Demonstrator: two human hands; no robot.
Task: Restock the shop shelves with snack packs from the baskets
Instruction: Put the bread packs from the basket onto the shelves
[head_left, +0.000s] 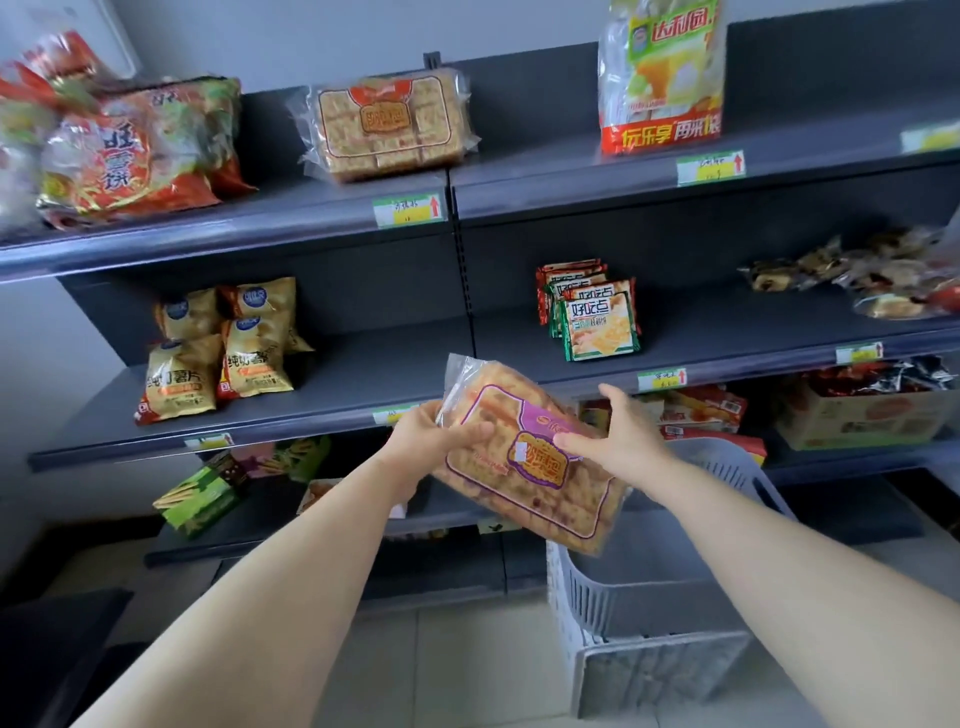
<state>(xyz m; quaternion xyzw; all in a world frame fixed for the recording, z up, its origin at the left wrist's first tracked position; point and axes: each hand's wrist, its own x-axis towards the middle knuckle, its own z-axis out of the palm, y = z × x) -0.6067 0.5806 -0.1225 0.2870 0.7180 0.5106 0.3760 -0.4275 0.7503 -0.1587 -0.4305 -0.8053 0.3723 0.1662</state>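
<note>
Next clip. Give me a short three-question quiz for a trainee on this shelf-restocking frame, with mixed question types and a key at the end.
1. True or false: the left hand and the right hand both touch the purple-label biscuit pack.
2. The red-label biscuit pack lies on: A the top shelf, B the middle shelf, C the floor.
3. Fill in: the yellow chip bags stand to the ___ of the green cracker packs.

Key: 1 true; 2 A; 3 left.
</note>
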